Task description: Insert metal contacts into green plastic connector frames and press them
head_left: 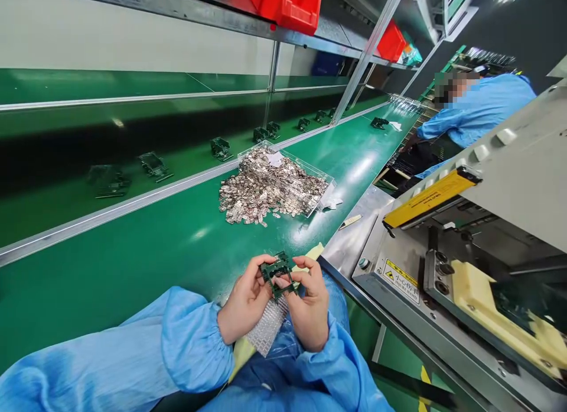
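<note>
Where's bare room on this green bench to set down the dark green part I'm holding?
The green mat is bare between your left hand and the clear plastic tray of silvery metal pieces, and beyond the tray toward the small dark fixture. It's crowded around the tray, where pieces spill, and rightward by the grey machine.

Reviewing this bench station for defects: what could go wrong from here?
The left hand and right hand hold the dark green part bare, so skin oils or static could plausibly affect it. The small metal pieces heap past the clear tray, with some on the green bench; they may get lost or mixed. The nearby machine has a hand-injury warning label, so reaching there looks risky.
</note>
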Demonstrator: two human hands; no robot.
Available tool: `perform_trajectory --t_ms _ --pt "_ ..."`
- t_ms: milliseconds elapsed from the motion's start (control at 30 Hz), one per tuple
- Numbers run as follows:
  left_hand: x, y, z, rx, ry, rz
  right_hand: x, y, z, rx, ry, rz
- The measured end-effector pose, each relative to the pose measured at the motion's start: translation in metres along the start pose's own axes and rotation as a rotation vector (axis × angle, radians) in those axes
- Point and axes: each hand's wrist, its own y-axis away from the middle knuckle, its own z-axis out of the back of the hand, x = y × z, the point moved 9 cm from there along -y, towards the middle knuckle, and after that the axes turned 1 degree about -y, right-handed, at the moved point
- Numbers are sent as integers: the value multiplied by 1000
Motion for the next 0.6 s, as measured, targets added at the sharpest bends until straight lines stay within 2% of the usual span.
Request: perform_trajectory --t_ms 200,333,467,533,600 --pt "-5 2 0 -2 -60 11 -3 7 -7 -29 -42 -98" --pt "-5 4 -2 3 -64 14 -12 9 -14 -22 -217 -206" --pt "-12 2 5 2 -73 19 -24 5 -22 122 -487 -339" --pt "-22 1 9 3 -96 39 -17 -1 -18 228 -496 -308" --pt "-33 3 4 58 -172 73 2 -4 -2 309 -411 -197"
